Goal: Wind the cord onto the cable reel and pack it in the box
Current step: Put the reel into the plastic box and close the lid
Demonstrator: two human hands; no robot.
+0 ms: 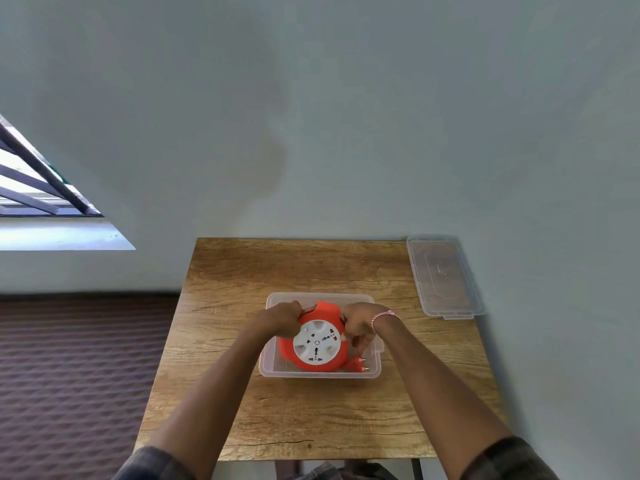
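An orange cable reel (320, 315) with a white socket face (318, 342) sits tilted inside a clear plastic box (322, 374) in the middle of the wooden table (242, 271). My left hand (282, 318) grips the reel's upper left edge. At its right edge my right hand (358, 327) grips it with curled fingers. The orange plug (356, 364) with metal pins lies in the box's near right corner beside the reel. No loose cord shows.
The clear box lid (445, 277) lies at the table's far right corner against the grey wall. A window (38, 192) is at the left, and dark patterned floor (76, 375) lies left of the table.
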